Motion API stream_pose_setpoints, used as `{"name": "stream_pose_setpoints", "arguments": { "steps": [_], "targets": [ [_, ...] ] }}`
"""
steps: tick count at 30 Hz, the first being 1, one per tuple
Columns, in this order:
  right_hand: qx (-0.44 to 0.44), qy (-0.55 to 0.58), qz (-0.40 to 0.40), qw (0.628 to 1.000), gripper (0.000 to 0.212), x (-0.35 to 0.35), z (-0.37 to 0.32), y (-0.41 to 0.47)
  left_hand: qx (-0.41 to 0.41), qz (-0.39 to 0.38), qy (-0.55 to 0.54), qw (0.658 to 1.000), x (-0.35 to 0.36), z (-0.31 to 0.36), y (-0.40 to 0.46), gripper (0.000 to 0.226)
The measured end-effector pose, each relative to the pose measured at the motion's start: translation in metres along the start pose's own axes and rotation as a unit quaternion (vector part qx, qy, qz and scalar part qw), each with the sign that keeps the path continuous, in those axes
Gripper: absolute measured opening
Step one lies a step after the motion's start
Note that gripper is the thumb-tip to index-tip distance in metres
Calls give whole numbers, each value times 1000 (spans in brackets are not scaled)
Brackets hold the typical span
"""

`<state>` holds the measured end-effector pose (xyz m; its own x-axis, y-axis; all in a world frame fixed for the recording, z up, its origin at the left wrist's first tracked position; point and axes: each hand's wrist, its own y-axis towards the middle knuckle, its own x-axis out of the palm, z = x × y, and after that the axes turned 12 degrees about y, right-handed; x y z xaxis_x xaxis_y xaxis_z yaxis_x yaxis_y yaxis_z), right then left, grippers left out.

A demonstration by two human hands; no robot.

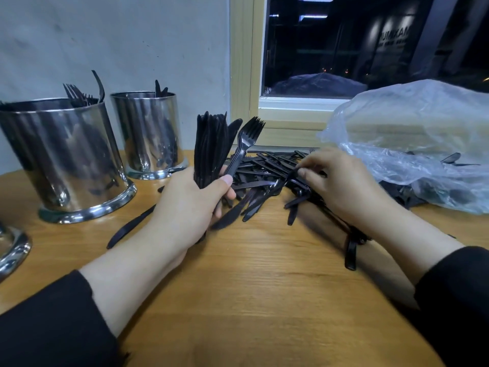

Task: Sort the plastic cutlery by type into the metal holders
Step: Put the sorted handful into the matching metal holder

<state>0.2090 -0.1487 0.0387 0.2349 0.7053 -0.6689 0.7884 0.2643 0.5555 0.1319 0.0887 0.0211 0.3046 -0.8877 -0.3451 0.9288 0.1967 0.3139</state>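
My left hand (pixel 189 207) grips an upright bundle of black plastic knives (pixel 210 147), with one black fork (pixel 244 144) held against it under the thumb. My right hand (pixel 341 181) pinches a black piece from the loose pile of black cutlery (pixel 264 176) on the wooden table (pixel 251 287). A large metal holder (pixel 63 160) at the left holds forks. A smaller metal holder (pixel 149 133) behind it has a few black handles sticking out. A third metal holder (pixel 10 250) shows only its base at the left edge.
A clear plastic bag (pixel 418 144) with more black cutlery lies at the right by the window sill (pixel 291 107). A single knife (pixel 129 226) lies on the table left of my left wrist. Another black piece (pixel 352 250) lies under my right forearm.
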Motion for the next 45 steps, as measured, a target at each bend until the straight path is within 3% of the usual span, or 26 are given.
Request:
{"name": "stream_pose_setpoints", "arguments": {
  "steps": [5,10,21,32,45],
  "targets": [
    [-55,42,78,995,12,-42,-15,0,19,10,16,1000,-1,3,-1,8],
    [-58,79,-22,995,8,-72,-17,-22,16,-27,28,999,4,7,-7,9],
    [-34,244,-13,969,6,-68,-9,-35,25,-154,39,987,43,25,-30,12],
    [-16,260,38,965,16,-68,4,-36,6,-195,-18,981,51,21,-32,17],
    [14,200,22,979,17,-56,5,-39,10,-212,6,977,48,22,-33,19]
  ]
}}
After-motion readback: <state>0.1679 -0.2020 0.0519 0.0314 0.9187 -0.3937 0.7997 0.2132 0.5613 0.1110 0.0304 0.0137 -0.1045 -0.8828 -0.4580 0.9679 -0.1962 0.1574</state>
